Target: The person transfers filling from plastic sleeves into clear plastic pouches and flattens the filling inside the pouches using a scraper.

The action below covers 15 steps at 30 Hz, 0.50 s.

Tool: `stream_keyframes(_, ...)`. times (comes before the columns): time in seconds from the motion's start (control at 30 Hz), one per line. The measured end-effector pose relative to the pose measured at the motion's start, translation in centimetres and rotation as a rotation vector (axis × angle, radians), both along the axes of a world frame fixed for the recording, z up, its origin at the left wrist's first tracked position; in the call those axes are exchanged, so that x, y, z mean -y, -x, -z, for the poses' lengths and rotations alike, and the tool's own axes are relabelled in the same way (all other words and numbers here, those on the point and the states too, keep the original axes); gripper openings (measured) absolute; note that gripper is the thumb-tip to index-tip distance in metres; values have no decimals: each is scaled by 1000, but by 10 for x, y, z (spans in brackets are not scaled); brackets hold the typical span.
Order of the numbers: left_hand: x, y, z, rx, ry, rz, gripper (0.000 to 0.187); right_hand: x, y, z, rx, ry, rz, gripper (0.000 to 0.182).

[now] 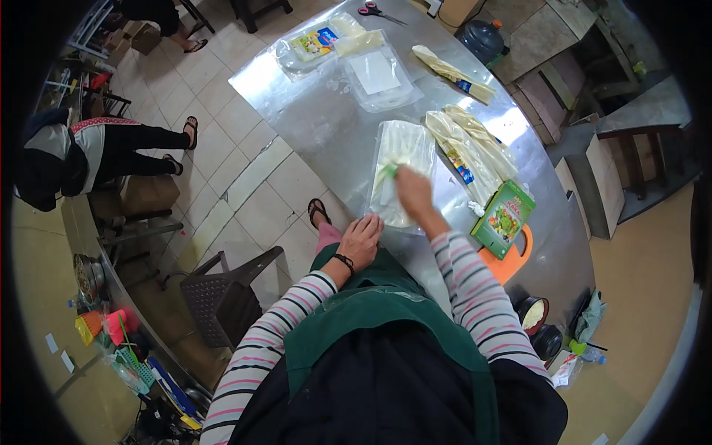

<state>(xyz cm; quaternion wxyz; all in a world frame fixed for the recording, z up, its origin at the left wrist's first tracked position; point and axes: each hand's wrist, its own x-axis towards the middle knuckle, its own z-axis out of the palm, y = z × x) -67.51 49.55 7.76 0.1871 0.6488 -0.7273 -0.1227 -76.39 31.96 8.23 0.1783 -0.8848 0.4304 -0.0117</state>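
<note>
A clear plastic pouch [384,141] with pale, whitish contents lies flat on the metal table in front of me. My right hand [414,194] is closed over the middle of it, gripping a small green object [390,170] whose kind I cannot make out. Stretched fingers of my left hand [361,239] rest on the pouch's near left corner. Right of the pouch are long folded plastic packs [463,152] with blue and yellow labels. A green box with vegetable pictures [506,219] lies on an orange board [519,256] beside my right forearm.
Toward the table's [297,111] far end are more clear pouches [378,74], a labelled pack [315,44] and scissors [372,10]. A bowl of white food [532,315] is at near right. A brown chair [222,297] and another person [111,152] are to the left.
</note>
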Motion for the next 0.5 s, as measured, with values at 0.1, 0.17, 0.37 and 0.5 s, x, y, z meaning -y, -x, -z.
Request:
stream_keyframes(0.1, 2, 0, 10, 3, 59, -18, 51, -47, 2, 4, 166, 2, -292, 5)
stream_keyframes(0.17, 0, 1, 9, -12, 74, -17, 51, -38, -1, 10, 265, 16, -260, 3)
stream_keyframes(0.37, 1, 0, 5, 4, 62, 0, 48, 15, -33, 4, 283, 223, -194, 4)
stream_keyframes(0.5, 3, -5, 0, -34, 51, -5, 42, -47, -5, 16, 291, -23, -48, 13)
